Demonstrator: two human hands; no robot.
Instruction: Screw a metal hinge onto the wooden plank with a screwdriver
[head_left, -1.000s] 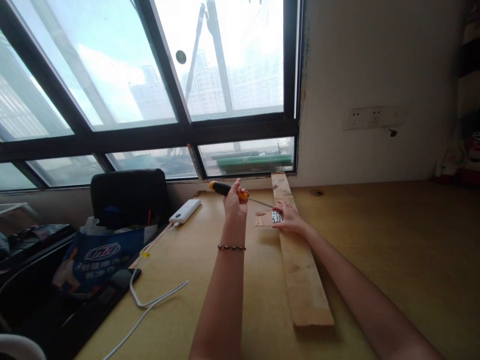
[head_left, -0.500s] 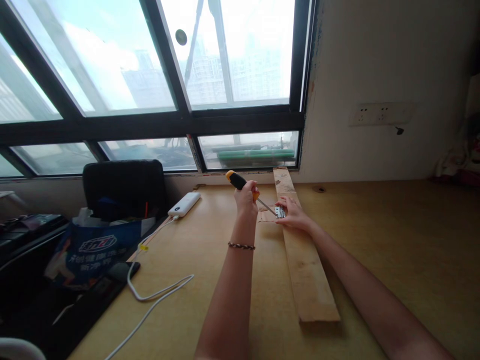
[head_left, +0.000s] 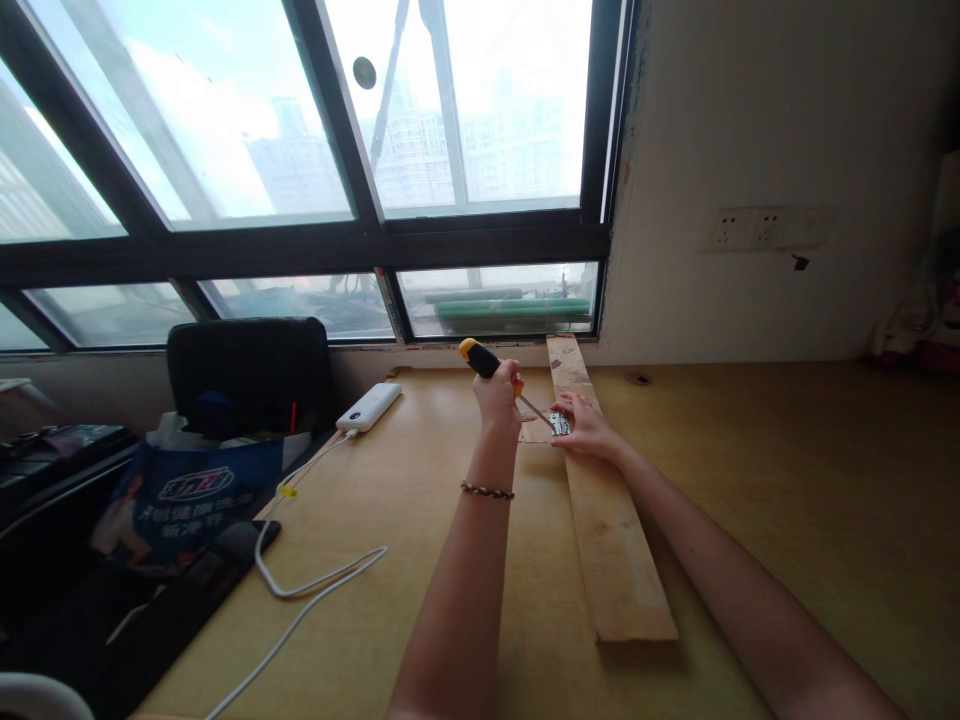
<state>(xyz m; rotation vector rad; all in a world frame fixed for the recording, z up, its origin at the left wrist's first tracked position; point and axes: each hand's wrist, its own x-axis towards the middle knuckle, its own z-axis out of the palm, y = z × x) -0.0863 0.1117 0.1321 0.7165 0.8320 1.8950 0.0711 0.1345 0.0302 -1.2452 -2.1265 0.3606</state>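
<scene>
My left hand (head_left: 496,396) is wrapped round the yellow-and-black handle of a screwdriver (head_left: 480,358), held at a slant. Its metal shaft runs down to the right, and the tip meets a small silver metal piece that looks like a hinge (head_left: 559,424). My right hand (head_left: 589,428) grips this hinge between thumb and fingers, at the left side of a long wooden board (head_left: 619,540). A short, thin wooden piece (head_left: 534,430) sticks out to the left under the hinge. Any screw at the tip is too small to make out.
The board lies lengthwise on a yellowish table (head_left: 757,500), its far end near the window. A white power bank (head_left: 369,408) with a white cable (head_left: 322,583) lies left of my left arm. Beyond the left edge stand a black chair (head_left: 247,370) and a blue bag (head_left: 195,500).
My left hand and the screwdriver have shifted slightly to the right, with the handle at a slightly different angle. My right hand stays on the hinge, and the board has hardly moved.
</scene>
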